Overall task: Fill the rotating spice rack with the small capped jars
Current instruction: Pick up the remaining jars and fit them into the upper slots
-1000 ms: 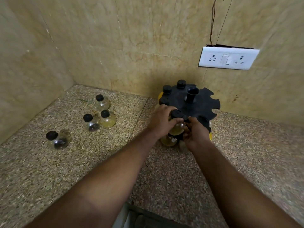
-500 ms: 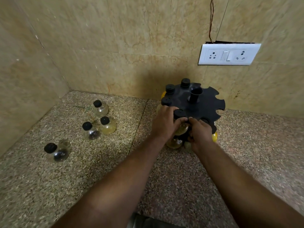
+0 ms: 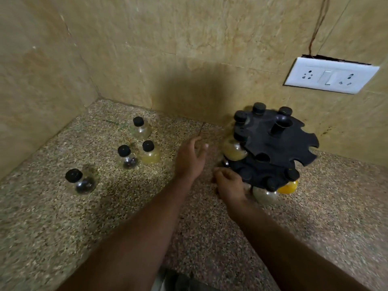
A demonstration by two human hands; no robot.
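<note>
Granite worktop, tiled corner. Spice rack stands at right, partly filled (yellow jar hangs in the upper tier). Loose jars, four, sit at left. Left hand hovers between them and the rack, fingers relaxed, holding nothing. Right hand is against the lower tier, fingers curled; can't tell if it grips anything.

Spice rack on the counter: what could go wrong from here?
1. The black two-tier plastic spice rack holds jars by the neck in open-edged notches. If the right hand at its lower tier jolts it, the yellowish jar hanging at the upper rim could slip out.
2. The open left hand is near two loose jars. The dark-filled glass jar and pale yellow jar stand almost touching, so grabbing one may topple the other.
</note>
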